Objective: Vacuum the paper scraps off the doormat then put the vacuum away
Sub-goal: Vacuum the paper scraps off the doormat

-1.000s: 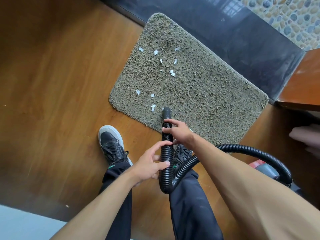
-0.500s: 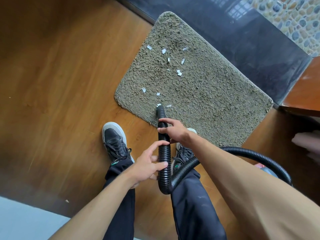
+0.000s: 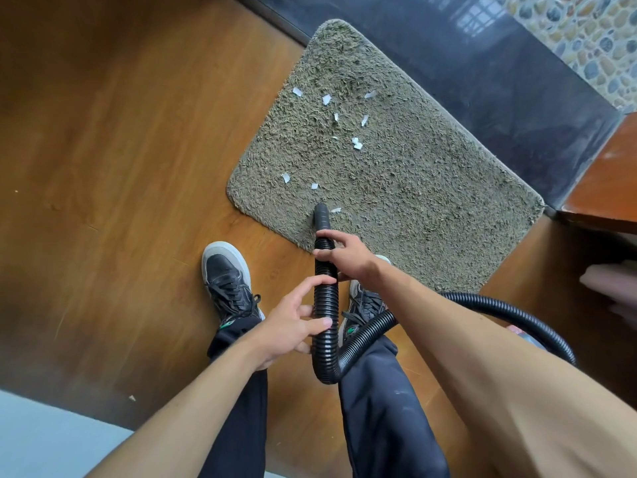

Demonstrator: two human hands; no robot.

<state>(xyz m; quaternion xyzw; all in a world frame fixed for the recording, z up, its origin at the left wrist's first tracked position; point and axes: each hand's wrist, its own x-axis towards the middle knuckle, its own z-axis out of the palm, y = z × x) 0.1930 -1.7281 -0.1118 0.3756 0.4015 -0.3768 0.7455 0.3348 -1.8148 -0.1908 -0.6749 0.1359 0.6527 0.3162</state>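
Note:
A shaggy grey-green doormat (image 3: 413, 188) lies on the wood floor with several white paper scraps (image 3: 356, 143) scattered over its left half. A black ribbed vacuum hose (image 3: 325, 315) runs up between my legs, and its smooth nozzle tip (image 3: 321, 215) touches the mat's near edge beside one scrap (image 3: 335, 210). My right hand (image 3: 344, 251) grips the hose just behind the nozzle. My left hand (image 3: 296, 322) holds the hose lower down, thumb and fingers round it. The hose loops down, then right toward the vacuum body (image 3: 524, 334), mostly hidden behind my right arm.
My two black shoes (image 3: 229, 281) stand on the wood floor (image 3: 120, 167) just before the mat. A dark stone threshold (image 3: 499, 81) borders the mat's far side, with pebble paving beyond. A brown wooden edge (image 3: 606, 188) juts in at right.
The nozzle has slid left along the mat's near edge, and the scraps that lay by its tip are gone. Both hands keep their hold on the hose.

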